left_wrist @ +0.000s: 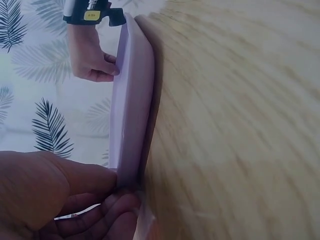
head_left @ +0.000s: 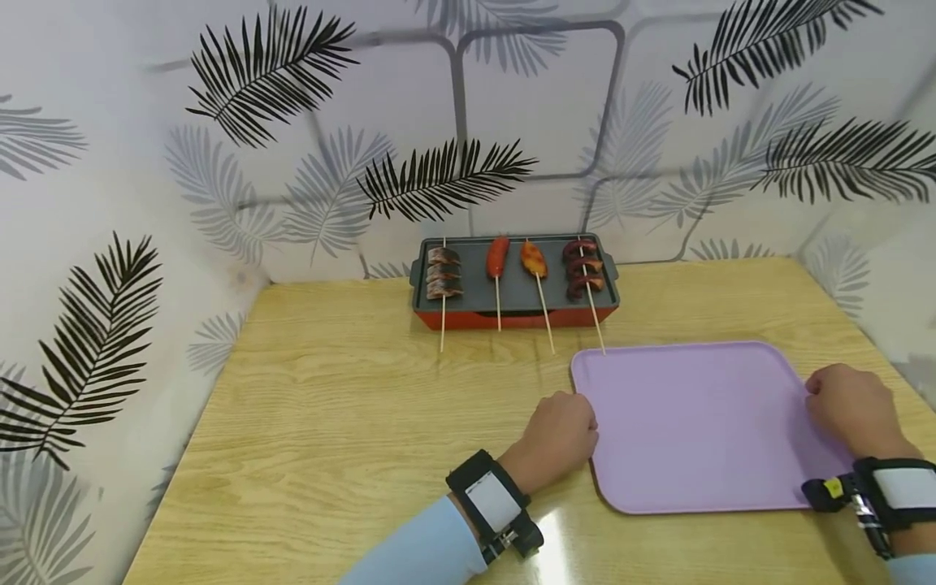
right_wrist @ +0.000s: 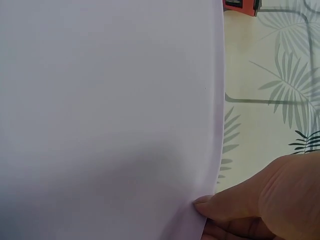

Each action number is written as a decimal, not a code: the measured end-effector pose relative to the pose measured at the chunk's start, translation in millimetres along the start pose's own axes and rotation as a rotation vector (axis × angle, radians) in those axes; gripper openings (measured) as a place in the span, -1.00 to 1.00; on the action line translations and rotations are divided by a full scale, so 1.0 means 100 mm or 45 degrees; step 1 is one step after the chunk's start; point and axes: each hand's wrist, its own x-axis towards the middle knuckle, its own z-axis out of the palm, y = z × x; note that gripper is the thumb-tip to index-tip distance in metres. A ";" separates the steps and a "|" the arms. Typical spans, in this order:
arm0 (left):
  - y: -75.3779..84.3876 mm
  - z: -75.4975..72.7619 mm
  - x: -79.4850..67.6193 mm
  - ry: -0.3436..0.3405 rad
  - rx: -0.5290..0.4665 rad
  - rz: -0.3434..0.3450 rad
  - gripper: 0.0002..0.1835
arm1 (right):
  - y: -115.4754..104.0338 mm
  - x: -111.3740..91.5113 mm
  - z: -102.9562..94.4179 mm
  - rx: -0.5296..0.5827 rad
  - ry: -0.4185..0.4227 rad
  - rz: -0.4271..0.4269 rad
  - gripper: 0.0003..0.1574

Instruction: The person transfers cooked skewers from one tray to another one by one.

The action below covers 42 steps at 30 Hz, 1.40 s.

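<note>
Dressed in pale blue sleeves [head_left: 424, 546], strapped with black wristbands [head_left: 493, 500], and leaning into a two-handed hold over a wood-grain table [head_left: 329, 422]. Gripping a lilac tray [head_left: 695, 431] by its opposite short sides: at the left rim with the left hand [head_left: 559, 435], closed to a pinch between thumb and curled fingers; at the right rim with the right hand [head_left: 851, 410], closed just as narrowly on the edge, with thumb on the upper face. Held level over the right part of the tabletop; hard to tell if touching it or slightly raised. Showing beyond, near the table's far edge, a red-based grill [head_left: 475, 284] bearing, from left to right, a skewer of grey-brown slices [head_left: 444, 275], a red sausage [head_left: 497, 257], an orange-brown piece [head_left: 534, 259] and dark curled tentacles [head_left: 576, 284]. Backed by a white wall [head_left: 541, 106] printed with black and grey fronds [head_left: 274, 73].
</note>
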 end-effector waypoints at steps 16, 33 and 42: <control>-0.26 -0.10 -0.22 0.005 -0.147 0.032 -0.47 | -0.21 -0.05 0.04 0.077 -0.054 -0.021 -0.82; -0.44 -0.23 -0.41 -0.032 -0.107 -0.027 -0.49 | -0.50 -0.10 0.07 0.122 -0.099 -0.123 -0.79; -0.55 -0.28 -0.50 -0.048 -0.092 -0.062 -0.57 | -0.66 -0.09 0.10 0.108 -0.113 -0.221 -0.87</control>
